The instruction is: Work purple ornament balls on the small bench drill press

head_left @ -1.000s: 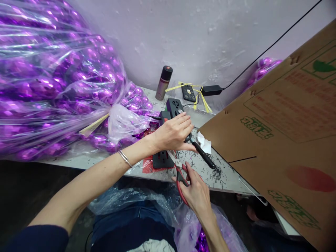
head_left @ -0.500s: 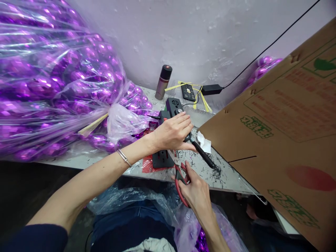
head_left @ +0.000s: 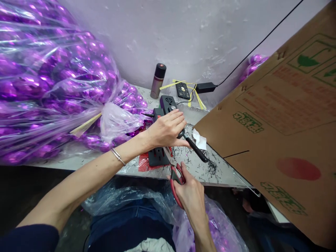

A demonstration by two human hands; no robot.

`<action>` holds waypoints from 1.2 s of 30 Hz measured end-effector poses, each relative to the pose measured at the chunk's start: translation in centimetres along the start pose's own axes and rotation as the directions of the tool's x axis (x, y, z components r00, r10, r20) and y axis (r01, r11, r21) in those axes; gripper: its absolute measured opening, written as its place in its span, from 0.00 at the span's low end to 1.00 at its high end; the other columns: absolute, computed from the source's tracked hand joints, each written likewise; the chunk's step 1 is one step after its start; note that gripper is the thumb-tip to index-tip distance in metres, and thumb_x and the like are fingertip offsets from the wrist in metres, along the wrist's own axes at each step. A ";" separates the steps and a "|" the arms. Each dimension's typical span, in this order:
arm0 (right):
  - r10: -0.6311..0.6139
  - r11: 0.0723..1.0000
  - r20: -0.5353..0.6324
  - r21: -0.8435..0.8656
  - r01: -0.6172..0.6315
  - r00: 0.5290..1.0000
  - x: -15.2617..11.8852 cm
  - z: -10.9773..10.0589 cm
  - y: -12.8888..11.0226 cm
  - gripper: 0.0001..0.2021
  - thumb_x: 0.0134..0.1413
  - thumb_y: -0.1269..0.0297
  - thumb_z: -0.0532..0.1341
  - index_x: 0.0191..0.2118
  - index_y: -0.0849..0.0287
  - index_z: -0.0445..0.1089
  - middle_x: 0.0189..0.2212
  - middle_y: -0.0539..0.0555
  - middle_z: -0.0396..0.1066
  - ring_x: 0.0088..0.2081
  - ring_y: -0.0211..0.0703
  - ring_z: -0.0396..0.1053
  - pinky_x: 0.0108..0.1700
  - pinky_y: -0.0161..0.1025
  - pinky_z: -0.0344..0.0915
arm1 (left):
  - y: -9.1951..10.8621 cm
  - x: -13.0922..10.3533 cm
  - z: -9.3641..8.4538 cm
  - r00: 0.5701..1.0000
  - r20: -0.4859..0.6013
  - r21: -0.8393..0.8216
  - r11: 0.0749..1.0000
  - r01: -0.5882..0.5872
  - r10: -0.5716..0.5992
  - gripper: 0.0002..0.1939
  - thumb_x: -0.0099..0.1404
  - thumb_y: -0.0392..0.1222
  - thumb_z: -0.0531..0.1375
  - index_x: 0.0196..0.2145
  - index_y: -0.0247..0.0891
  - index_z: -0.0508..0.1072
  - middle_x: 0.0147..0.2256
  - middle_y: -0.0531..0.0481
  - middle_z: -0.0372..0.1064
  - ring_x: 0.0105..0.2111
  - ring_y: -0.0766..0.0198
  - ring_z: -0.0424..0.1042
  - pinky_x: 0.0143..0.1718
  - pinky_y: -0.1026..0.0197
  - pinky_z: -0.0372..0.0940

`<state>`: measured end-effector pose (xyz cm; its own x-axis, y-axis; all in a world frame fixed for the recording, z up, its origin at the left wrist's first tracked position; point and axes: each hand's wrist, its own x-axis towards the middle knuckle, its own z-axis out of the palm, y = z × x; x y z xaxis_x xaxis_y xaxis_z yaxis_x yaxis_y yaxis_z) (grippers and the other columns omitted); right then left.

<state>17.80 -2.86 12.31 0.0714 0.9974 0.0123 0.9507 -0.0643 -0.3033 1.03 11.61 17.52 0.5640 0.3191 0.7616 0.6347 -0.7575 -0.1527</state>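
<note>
My left hand (head_left: 166,129) lies across the top of a black device (head_left: 168,102) on the white table, its fingers together and fairly straight, the thumb stretched out to the right. What lies beneath the palm is hidden. Just below the thumb, my right hand (head_left: 190,194) grips a pair of scissors (head_left: 176,189) by its red and black handles. The blades point up and left, close to a flat black slotted base (head_left: 157,157) and partly under my left hand. A black tapered handle (head_left: 196,149) sticks out to the right of the device.
A big clear bag of shiny purple balls (head_left: 65,77) fills the left. A spray can (head_left: 158,80), a black phone-like object (head_left: 183,90) and yellow ties (head_left: 201,102) stand or lie behind. On the right leans a cardboard box (head_left: 262,140). White tissue (head_left: 200,140) and black clippings (head_left: 212,168) lie nearby.
The whole view has shifted slightly, so everything appears a little further left. Both hands keep nearly the same places, with the scissors still in my right hand.
</note>
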 end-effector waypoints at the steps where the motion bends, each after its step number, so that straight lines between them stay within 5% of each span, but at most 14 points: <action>1: -0.002 1.000 -0.003 -0.011 0.002 1.000 -0.1 0.0 -0.2 0.30 0.53 0.56 0.60 0.61 0.60 0.65 0.42 0.57 0.80 0.38 0.51 0.79 0.36 0.38 0.69 | 0.0 0.0 0.0 1.000 0.002 0.003 1.000 0.000 0.000 0.34 0.61 0.67 0.57 0.42 0.28 0.75 0.43 0.34 0.75 0.48 0.50 0.74 0.54 0.45 0.68; 11: 0.008 0.998 -0.011 -0.061 -0.009 1.000 -1.2 -0.5 0.9 0.27 0.52 0.59 0.62 0.59 0.57 0.68 0.40 0.57 0.81 0.37 0.54 0.80 0.33 0.38 0.68 | 0.0 0.0 0.0 0.999 -0.029 0.024 1.000 -0.019 0.020 0.35 0.62 0.68 0.55 0.41 0.26 0.75 0.41 0.33 0.76 0.47 0.50 0.75 0.53 0.47 0.69; 23: 0.049 0.972 0.041 -0.233 -0.038 0.998 -0.5 -0.7 -3.0 0.29 0.54 0.64 0.61 0.62 0.65 0.64 0.39 0.64 0.79 0.32 0.51 0.78 0.31 0.38 0.67 | -0.5 -0.1 -0.1 0.997 -0.049 0.057 0.997 -0.059 0.062 0.29 0.63 0.62 0.59 0.41 0.26 0.74 0.40 0.35 0.76 0.46 0.51 0.76 0.54 0.49 0.69; 36: 0.021 0.980 0.060 -0.197 -0.008 0.998 -1.6 -1.7 -1.0 0.29 0.57 0.63 0.62 0.64 0.61 0.61 0.36 0.57 0.80 0.33 0.48 0.79 0.33 0.35 0.66 | -0.3 -0.2 0.1 0.996 -0.061 0.059 0.997 -0.056 0.059 0.34 0.61 0.66 0.58 0.42 0.26 0.75 0.42 0.33 0.76 0.47 0.50 0.75 0.54 0.47 0.69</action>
<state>17.21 -4.43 14.20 0.0727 0.9960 -0.0516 0.9909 -0.0780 -0.1097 0.78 11.82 17.38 0.5671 0.2382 0.7884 0.6324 -0.7392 -0.2315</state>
